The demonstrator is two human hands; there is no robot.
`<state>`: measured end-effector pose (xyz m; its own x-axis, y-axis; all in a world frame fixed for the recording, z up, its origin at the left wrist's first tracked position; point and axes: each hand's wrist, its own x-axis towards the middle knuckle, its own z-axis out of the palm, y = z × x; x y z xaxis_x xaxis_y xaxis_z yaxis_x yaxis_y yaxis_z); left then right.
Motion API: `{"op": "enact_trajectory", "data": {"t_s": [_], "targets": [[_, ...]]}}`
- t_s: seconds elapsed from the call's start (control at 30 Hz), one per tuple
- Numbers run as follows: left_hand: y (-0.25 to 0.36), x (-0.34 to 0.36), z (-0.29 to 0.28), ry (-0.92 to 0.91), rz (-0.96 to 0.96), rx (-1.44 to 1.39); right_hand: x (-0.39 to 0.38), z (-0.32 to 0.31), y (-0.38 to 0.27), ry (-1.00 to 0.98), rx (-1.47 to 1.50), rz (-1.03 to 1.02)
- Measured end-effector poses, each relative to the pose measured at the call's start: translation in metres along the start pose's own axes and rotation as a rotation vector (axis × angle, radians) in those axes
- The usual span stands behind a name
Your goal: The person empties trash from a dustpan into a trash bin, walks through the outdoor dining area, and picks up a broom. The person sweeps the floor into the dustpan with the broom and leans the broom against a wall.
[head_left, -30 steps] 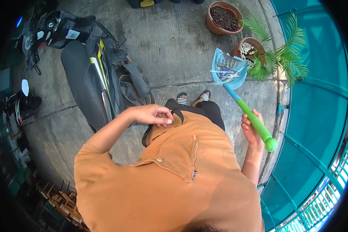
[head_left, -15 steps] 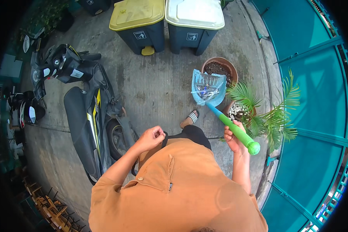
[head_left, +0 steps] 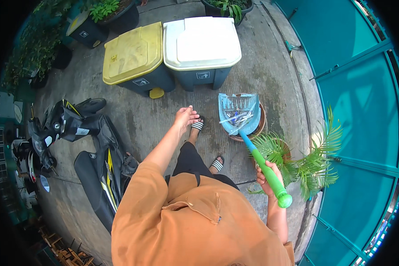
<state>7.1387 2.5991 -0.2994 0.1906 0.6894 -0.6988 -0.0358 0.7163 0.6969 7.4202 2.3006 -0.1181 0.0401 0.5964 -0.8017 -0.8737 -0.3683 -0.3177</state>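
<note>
Your right hand grips the green handle of the blue dustpan, which carries litter and hides much of a brown pot; your left hand holds nothing, its fingers loosely bent, out in front of you, with a yellow-lidded bin and a white-lidded bin side by side beyond it
</note>
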Motion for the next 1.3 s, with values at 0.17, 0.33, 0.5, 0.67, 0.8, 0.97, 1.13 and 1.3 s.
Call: {"op": "enact_trajectory", "data": {"t_s": [0.17, 0.33, 0.5, 0.67, 0.8, 0.97, 1.13, 1.3], "targets": [[0.024, 0.146, 0.024, 0.024, -0.011, -0.372, 0.026, 0.019, -0.019, 0.089, 0.030, -0.028], [0.084, 0.215, 0.067, 0.079, -0.057, -0.580, 0.017, 0.067, -0.043, 0.186, 0.137, -0.059], [0.101, 0.267, 0.061, 0.059, -0.074, -0.785, 0.041, 0.096, -0.058, 0.244, 0.174, -0.067], [0.113, 0.261, 0.079, 0.127, -0.108, -0.891, 0.055, 0.112, -0.080, 0.263, 0.230, -0.080], [0.128, 0.238, 0.074, 0.201, -0.116, -0.868, 0.059, 0.111, -0.093, 0.231, 0.175, -0.092], [0.193, 0.192, 0.089, 0.082, 0.091, -0.689, 0.043, 0.122, -0.114, 0.251, 0.118, -0.115], [0.312, 0.169, 0.089, -0.124, 0.301, -0.663, 0.015, 0.153, -0.149, 0.251, 0.001, -0.149], [0.381, 0.178, 0.089, -0.237, 0.380, -0.621, -0.025, 0.191, -0.164, 0.277, -0.275, -0.270]]}}
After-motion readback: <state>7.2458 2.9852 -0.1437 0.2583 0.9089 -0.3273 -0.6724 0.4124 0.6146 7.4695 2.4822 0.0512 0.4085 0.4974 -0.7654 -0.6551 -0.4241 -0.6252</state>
